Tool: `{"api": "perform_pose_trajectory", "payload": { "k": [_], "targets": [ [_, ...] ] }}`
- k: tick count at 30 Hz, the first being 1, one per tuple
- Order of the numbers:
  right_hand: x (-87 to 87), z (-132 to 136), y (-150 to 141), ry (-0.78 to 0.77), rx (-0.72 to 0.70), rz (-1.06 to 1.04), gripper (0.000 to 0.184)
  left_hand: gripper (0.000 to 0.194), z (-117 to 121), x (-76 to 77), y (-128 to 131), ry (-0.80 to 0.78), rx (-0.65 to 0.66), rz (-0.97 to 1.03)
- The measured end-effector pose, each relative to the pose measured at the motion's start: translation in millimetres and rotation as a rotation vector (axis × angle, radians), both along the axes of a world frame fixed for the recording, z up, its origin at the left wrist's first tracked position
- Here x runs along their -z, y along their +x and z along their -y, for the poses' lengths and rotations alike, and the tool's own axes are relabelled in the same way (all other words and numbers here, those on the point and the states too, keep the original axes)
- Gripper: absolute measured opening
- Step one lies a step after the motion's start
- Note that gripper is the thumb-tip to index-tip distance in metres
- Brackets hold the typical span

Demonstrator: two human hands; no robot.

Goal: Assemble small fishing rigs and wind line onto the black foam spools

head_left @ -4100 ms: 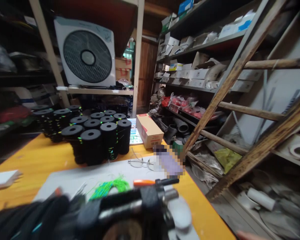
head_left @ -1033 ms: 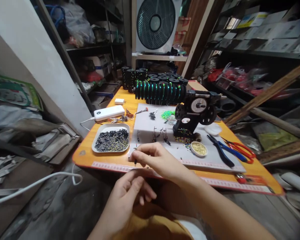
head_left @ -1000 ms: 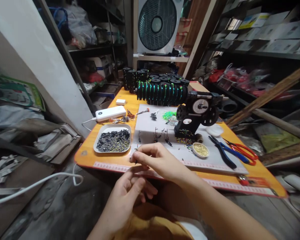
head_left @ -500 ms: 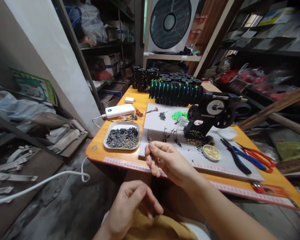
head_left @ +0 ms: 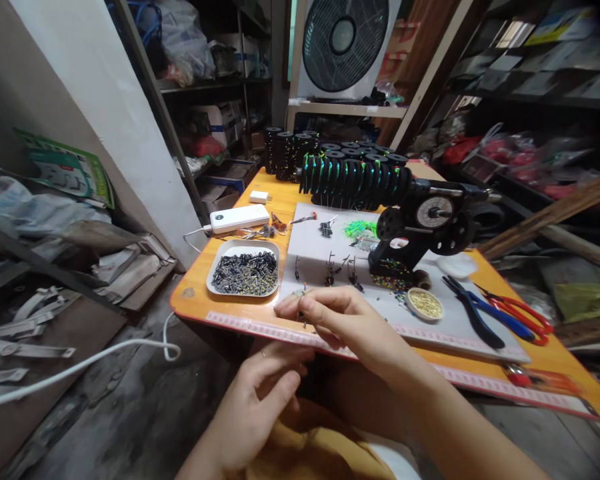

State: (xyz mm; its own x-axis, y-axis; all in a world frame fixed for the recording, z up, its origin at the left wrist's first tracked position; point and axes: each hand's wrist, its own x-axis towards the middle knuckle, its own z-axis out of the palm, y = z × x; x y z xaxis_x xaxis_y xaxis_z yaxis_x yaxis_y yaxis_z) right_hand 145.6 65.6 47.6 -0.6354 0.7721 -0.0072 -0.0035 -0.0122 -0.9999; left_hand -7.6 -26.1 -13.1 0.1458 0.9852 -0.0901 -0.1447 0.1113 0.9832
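Two bare hands work at the near edge of a yellow counter (head_left: pixel 193 317). The right hand (head_left: pixel 345 320) has come in close above the left hand (head_left: pixel 267 400), which seems to bring the work within reach of both. The right grip is narrow, thumb and finger pinching a tiny dark piece (head_left: pixel 305 325) held about upright, with an orange tip at its top. It is in the air by the corner of a pale board (head_left: pixel 305 233). The left grip is loosely curled, its fingers reaching just under the right hand; whether they hold anything, I cannot tell.

Left of the board, a white tray (head_left: pixel 209 277) is filled with small dark parts. More parts (head_left: pixel 330 275) lie on the board, near green threads (head_left: pixel 359 229). A black machine (head_left: pixel 395 257) bears a row of dark discs (head_left: pixel 355 180). To its right are a dish (head_left: pixel 425 318) of gold bits, blue-black pliers (head_left: pixel 477 325) and a red-handled tool (head_left: pixel 535 318).
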Motion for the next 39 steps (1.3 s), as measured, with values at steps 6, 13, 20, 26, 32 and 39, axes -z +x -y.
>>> {"api": "perform_pose_trajectory", "payload": {
  "k": [6,13,20,26,32,39],
  "targets": [
    [-23.4,-3,3,0.447,-0.007,0.131,0.024,0.031,-37,-38.0,-7,0.33,-0.172,-0.331],
    [-15.2,-16,4,0.227,0.157,0.147,0.031,0.034,-39,-35.2,7,0.127,0.045,0.066],
    [-23.1,-52,-16,-0.409,-0.16,-0.275,0.031,0.032,-35,-30.0,10,-0.027,-0.009,0.358],
    [-19.9,-52,-26,-0.546,-0.004,-0.425,0.037,0.032,-26,-15.6,9,-0.108,0.045,0.491],
    [-21.2,-48,-22,-0.559,-0.008,-0.443,0.04,0.036,-13,-14.6,5,-0.222,0.16,0.614],
    [-19.9,-48,-19,-0.546,-0.042,-0.43,0.039,0.039,-7,-14.2,3,-0.252,0.253,0.692]
  ]
}}
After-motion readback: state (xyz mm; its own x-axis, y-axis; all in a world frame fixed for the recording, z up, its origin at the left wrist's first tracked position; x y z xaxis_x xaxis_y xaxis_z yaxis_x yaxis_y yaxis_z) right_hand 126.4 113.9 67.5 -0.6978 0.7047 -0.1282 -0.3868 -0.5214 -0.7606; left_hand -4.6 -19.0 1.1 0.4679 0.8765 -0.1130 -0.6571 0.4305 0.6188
